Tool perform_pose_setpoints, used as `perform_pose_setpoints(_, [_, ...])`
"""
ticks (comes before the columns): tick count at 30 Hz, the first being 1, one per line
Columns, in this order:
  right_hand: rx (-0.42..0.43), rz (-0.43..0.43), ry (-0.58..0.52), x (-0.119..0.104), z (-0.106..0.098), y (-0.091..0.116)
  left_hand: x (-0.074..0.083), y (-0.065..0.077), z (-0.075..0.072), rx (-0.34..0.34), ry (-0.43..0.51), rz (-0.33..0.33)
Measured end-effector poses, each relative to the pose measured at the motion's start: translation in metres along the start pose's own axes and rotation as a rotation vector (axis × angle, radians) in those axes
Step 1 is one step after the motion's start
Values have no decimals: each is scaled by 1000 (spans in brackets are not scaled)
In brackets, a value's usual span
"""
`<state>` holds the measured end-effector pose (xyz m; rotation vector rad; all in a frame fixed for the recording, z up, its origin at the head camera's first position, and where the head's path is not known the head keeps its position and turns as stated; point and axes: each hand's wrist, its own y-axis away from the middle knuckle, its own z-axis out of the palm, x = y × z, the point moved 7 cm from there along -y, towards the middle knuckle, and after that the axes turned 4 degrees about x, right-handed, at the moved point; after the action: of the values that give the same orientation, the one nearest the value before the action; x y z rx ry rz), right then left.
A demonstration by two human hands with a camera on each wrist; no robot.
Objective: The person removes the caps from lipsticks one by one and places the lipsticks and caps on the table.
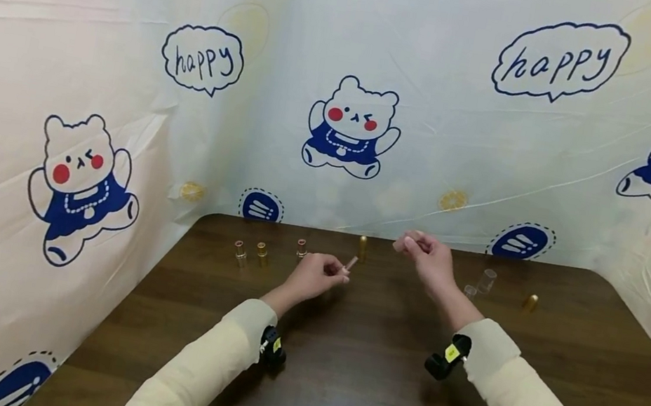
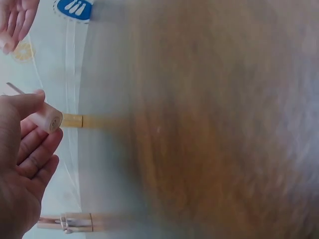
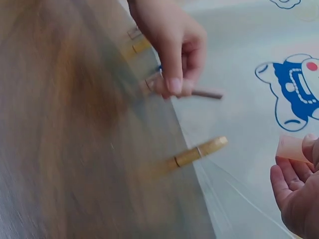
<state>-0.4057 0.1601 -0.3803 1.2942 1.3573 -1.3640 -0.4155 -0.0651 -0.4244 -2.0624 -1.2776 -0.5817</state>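
My left hand (image 1: 313, 278) pinches a pale pink lipstick tube (image 2: 48, 118) between thumb and fingers above the table. A thin brownish stick (image 3: 208, 93) slants up from that tube. Farther right and a little higher, my right hand (image 1: 428, 258) holds a pale, see-through cap (image 3: 293, 148) between thumb and fingers. The two hands are apart. Between them, toward the back edge, stands a slim gold lipstick (image 1: 362, 248). A rose-gold lipstick (image 1: 302, 249) stands just behind the left hand, partly hidden by it.
At the left of the brown table (image 1: 336, 375) stand a rose-gold lipstick (image 1: 240, 253) and a gold one (image 1: 263, 253). Right of the right forearm are a clear cap (image 1: 487, 280), a smaller clear cap (image 1: 470, 291) and a gold bullet-shaped piece (image 1: 531, 303). A printed curtain (image 1: 354, 23) hangs behind.
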Motion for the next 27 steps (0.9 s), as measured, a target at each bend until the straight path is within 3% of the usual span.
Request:
perform_pose_setpoints(10, [-14,-13,88,5,2,0,-5,1,-8,32,50,-9])
perform_pose_setpoints(17, [-1,-48,90,9,0,-2,-11,4,-12,73,62,-22])
perform_pose_setpoints(27, [38,-75,241,17,-13,-8,-18,9,-25,100,79,-49])
